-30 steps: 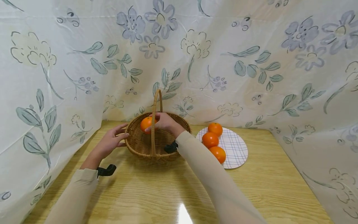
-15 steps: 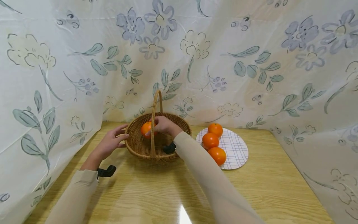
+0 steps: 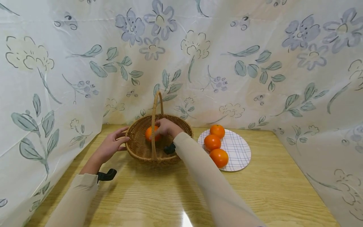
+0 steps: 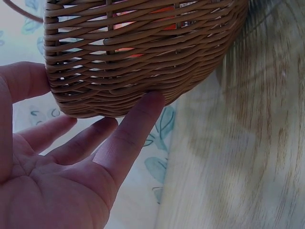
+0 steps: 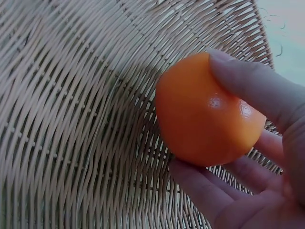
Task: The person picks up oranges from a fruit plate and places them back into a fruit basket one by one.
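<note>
Head: orange fruit inside the basket, nine o'clock of centre. Left wrist: left hand spread, fingertips touching the basket. Right wrist: right hand pinches the orange fruit, thumb one o'clock, fingers seven; judged firm, light, slippery; hold across its widest part.

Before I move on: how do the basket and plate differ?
The basket is brown and woven; the plate is white with bluish lines. The basket has raised walls; the plate looks flat. The basket has an arched handle; the plate shows none. Both sit on the table.
</note>
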The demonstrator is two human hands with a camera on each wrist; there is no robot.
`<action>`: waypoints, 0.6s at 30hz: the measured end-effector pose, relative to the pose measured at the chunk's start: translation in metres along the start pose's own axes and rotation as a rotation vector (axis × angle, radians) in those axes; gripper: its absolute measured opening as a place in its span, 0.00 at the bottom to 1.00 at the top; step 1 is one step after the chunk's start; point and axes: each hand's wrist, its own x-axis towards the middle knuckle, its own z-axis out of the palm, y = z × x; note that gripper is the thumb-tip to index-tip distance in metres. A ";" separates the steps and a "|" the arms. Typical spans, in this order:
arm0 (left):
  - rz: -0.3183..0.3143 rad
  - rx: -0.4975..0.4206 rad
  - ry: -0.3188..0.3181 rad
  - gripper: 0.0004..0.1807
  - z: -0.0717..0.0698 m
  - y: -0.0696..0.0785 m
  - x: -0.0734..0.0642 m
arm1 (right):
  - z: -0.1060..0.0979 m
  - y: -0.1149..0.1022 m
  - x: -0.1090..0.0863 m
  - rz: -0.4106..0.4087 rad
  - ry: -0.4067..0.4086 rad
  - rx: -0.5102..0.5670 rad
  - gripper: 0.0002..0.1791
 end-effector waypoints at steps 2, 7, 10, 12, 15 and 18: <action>0.002 -0.002 -0.001 0.35 0.000 0.000 0.000 | 0.001 -0.001 0.000 0.006 -0.001 -0.038 0.45; 0.000 -0.013 -0.002 0.34 0.000 0.000 0.000 | 0.004 -0.004 -0.001 0.025 -0.009 -0.074 0.44; -0.002 -0.011 -0.002 0.34 0.000 0.000 0.000 | 0.005 -0.004 -0.001 0.033 -0.021 -0.065 0.44; -0.002 -0.009 -0.002 0.34 0.000 0.001 0.001 | 0.006 -0.004 -0.001 0.043 -0.029 -0.067 0.44; -0.004 -0.004 -0.001 0.34 0.000 0.001 0.001 | 0.006 -0.004 0.000 0.052 -0.034 -0.073 0.45; -0.010 -0.002 -0.002 0.34 0.000 0.002 0.000 | 0.005 -0.004 0.000 0.057 -0.033 -0.072 0.43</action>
